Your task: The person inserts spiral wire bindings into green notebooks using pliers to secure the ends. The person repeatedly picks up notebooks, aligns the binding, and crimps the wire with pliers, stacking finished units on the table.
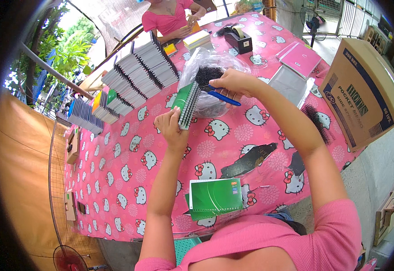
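Observation:
My left hand [170, 128] grips the lower end of a green notebook [185, 100], which is tilted above the table with its coil-bound edge facing right. Closed around blue-handled pliers [225, 97], my right hand [238, 84] brings the tool's jaws to the upper end of that bound edge. Whether the jaws touch the coil is too small to tell. Just behind the notebook lies a clear plastic bag [212, 107] with black spiral coils [209, 73] in it. Nearer my body, several green covers or notebooks [216, 195] lie in a loose pile.
Tall stacks of bound notebooks [138, 67] line the far left. A tape dispenser [241, 41], pink notebooks [300, 59] and a large cardboard box [364, 92] stand toward the right. Across the table another person [170, 22] works. The pink tablecloth has a torn patch [249, 161].

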A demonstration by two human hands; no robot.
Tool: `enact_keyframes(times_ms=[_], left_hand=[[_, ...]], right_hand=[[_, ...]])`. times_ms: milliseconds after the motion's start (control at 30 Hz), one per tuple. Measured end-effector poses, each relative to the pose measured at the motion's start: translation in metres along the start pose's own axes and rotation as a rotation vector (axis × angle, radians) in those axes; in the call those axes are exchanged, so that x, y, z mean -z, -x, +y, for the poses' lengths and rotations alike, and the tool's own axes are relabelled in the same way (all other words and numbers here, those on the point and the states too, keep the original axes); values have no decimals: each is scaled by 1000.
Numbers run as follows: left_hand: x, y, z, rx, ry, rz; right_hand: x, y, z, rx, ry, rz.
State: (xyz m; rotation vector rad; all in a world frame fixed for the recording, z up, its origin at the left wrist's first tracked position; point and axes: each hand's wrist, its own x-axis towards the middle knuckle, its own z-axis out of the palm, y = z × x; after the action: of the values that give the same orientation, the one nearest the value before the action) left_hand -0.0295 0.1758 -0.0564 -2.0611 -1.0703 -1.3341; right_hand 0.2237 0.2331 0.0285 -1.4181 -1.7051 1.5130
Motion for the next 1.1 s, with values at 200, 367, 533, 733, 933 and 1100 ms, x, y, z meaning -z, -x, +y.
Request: enact_keyframes(times_ms=[200, 367, 533, 733, 933, 1100], left_hand=[[-5, 10, -3, 164, 39, 58], [-5, 9, 1, 232, 63, 50], [-3, 5, 4, 225, 54, 48], [0, 4, 4, 205, 52, 43], [-2, 11, 0, 195, 56, 47], [1, 7, 3, 175, 38, 16]], right_hand=[[-4, 1, 20, 464, 790, 456], [-10, 4, 17, 576, 918, 515], [-14, 0, 16, 569, 938, 534], [-9, -2, 7, 494, 847, 422], [-13, 2, 5, 628, 951, 515], [-3, -6, 5, 484, 779, 322]])
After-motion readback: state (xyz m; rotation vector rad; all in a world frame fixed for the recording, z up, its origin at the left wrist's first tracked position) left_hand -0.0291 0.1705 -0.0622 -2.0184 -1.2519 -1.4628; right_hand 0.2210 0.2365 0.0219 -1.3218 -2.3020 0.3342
